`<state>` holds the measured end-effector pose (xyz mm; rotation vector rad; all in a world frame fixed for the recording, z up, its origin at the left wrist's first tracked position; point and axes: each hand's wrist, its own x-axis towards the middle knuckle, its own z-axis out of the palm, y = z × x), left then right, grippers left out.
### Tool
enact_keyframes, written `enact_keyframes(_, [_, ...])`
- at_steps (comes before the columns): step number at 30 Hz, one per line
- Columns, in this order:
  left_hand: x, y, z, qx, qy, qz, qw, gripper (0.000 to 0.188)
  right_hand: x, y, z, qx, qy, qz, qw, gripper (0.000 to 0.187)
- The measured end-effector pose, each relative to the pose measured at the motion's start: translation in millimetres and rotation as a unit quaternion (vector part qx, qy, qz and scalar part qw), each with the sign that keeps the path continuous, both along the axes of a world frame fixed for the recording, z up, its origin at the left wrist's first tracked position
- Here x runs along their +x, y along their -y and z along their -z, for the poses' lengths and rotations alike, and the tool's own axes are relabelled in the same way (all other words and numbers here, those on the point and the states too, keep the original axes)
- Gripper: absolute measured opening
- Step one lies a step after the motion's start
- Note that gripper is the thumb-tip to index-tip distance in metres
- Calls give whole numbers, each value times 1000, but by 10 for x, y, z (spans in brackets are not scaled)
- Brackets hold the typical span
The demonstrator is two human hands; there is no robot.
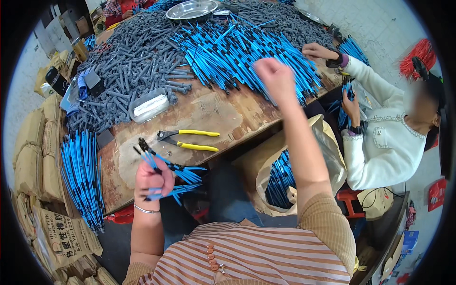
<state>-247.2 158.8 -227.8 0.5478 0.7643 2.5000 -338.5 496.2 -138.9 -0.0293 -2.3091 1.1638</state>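
My left hand (154,179) is closed around a loose bunch of thin blue sticks (186,175) with black ends, in front of the table edge and above my lap. The sticks fan out on both sides of the fist. Blurred by motion, my right hand (275,78) hangs over a broad heap of the same blue sticks (223,52) on the table. Its fingers look curled but are smeared, and whether they hold a stick I cannot tell. Near my left hand, pliers (190,140) with yellow handles lie on the wooden table (199,111).
Grey plastic pieces (128,57) cover much of the table, with a metal bowl (191,9) and clear container (149,105) among them. More blue sticks (81,175) lie left. A paper sack (327,147) holds sticks. A co-worker (387,128) reaches in from the right.
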Motion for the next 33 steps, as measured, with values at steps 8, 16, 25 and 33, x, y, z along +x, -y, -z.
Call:
enact_keyframes(8, [99,-34,-105,-103,-125,-33,986,14,-797,-1120,619,295,114,242,917,29])
enact_keyframes(16, [-39,18,19,-108,-96,-108,984,16,-876,-1243,463,291,12,305,907,24])
enact_keyframes(25, [-128,96,226,-21,-15,-135,991,20,54,-94,-715,-32,-116,-80,989,24])
enact_keyframes(33, [-128,-154,134,29,62,-164,984,22,1129,1207,510,89,-30,-332,939,13])
